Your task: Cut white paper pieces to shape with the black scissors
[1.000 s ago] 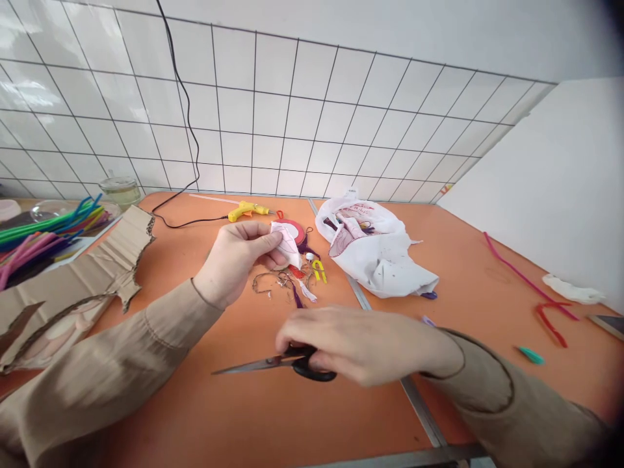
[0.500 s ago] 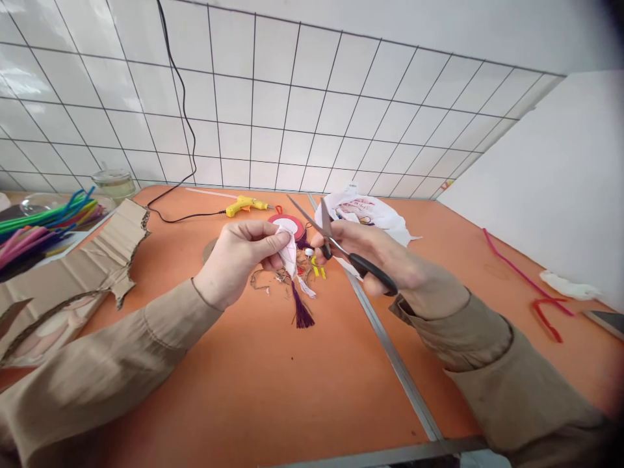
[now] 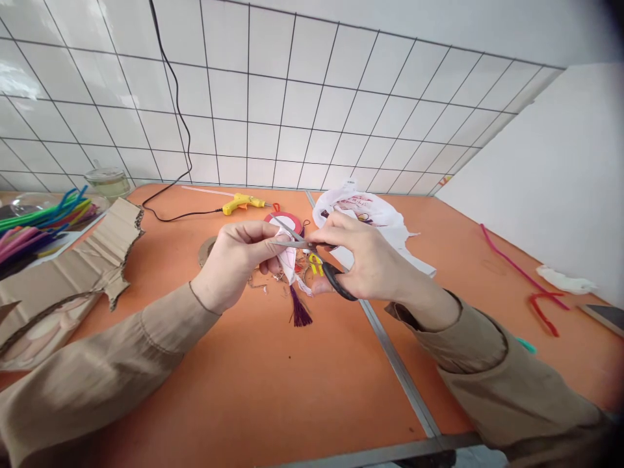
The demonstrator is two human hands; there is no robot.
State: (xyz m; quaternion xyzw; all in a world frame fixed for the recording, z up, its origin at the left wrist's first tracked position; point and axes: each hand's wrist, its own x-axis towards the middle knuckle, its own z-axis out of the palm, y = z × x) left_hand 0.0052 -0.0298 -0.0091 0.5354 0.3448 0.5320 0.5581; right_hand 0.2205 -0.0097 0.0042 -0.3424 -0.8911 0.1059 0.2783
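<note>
My left hand [image 3: 242, 255] pinches a small white piece of cloth or paper [image 3: 287, 261] with pinkish lines on it. From its lower tip a dark purple tassel [image 3: 301, 311] seems to hang, though the join is unclear. My right hand [image 3: 373, 257] grips black-handled scissors [image 3: 336, 281], their blades parted and pointing left. The blades reach the top of the white piece, close to my left fingertips; whether they touch it I cannot tell. Behind the hands lies a round red-and-white disc [image 3: 286, 224], partly hidden.
A yellow glue gun [image 3: 242, 203] with a black cord lies at the back. Cut cardboard [image 3: 92, 244] and colourful pipe cleaners [image 3: 41, 218] are at the left. A white plastic bag [image 3: 385, 218] sits behind my right hand. Red pipe cleaners [image 3: 542, 313] lie at the right.
My right hand has moved left with the scissors, turning them so the blades point left and come up to the white piece. My left hand has barely moved.
</note>
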